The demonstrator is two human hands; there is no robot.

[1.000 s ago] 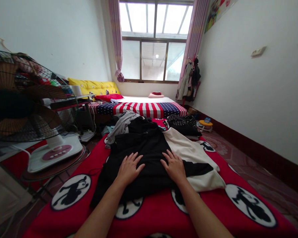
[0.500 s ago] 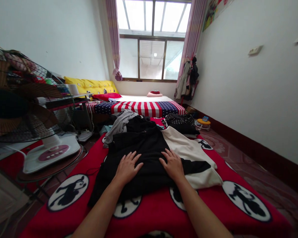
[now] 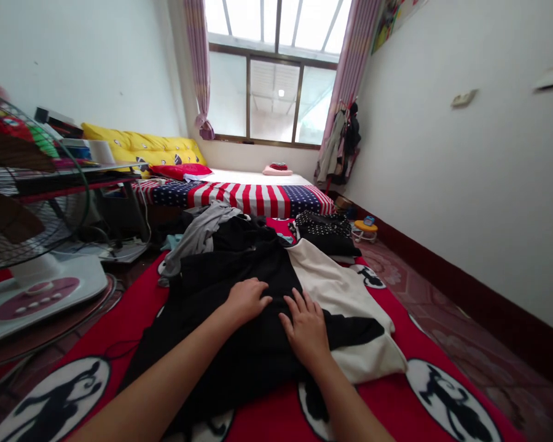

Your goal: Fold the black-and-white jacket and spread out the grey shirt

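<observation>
A black garment (image 3: 221, 344) lies spread on a red blanket (image 3: 373, 405) with monkey prints. Cream cloth (image 3: 327, 276) shows along its right side, with a black strip reaching over it; I cannot tell if both are one piece. My left hand (image 3: 249, 299) rests palm down on the middle of the black cloth, fingers slightly bent. Just to its right, my right hand (image 3: 305, 326) lies flat on the same cloth, fingers spread, near the cream part. Neither hand grips the fabric.
Beyond the garment lie a heap of grey clothes (image 3: 203, 230) and a folded dark stack (image 3: 327, 233). An electric fan (image 3: 46, 288) stands close on the left. A yellow stool (image 3: 365, 227) is at the right wall, and a bed (image 3: 239, 196) runs below the window.
My left hand has slid inward across the black cloth, closer to my right hand. The right hand has shifted slightly, still flat. The camera view has turned and moved a little.
</observation>
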